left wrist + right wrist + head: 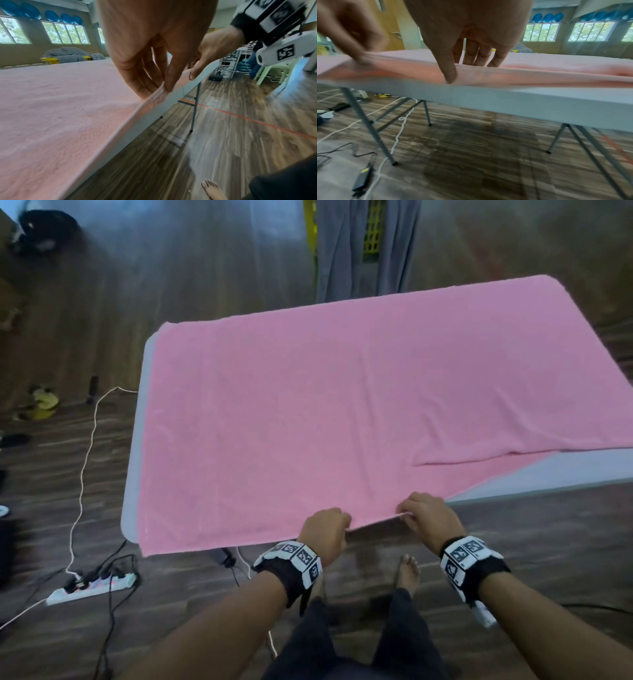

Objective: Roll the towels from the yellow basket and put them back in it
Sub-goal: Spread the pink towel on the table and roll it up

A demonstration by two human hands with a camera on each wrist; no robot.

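Left hand (327, 530): grip closed narrow on the near hem of the pink towel (342, 405); in the left wrist view the fingers (137, 75) lie on top and the thumb presses from below, pinching the hem.
Right hand (430, 517): just beside the left one, grip also narrow on the same hem, fingers (477, 54) on the cloth's upper side, thumb down over its front edge.
Pink towel: spread flat across most of the tabletop (132, 474), its near edge at the tabletop's front edge; on the right a folded-over layer leaves a bare grey corner.
Yellow basket (371, 231): on the floor beyond the far side of the tabletop, grey towels (339, 251) draped over it.
Tabletop: grey, on folding metal legs (366, 124).
Floor (205, 594): dark wood planks; a power strip (92, 585) with cables at the left, a bare foot (407, 573) below the hands.
Room: windows (590, 31) along the far wall.
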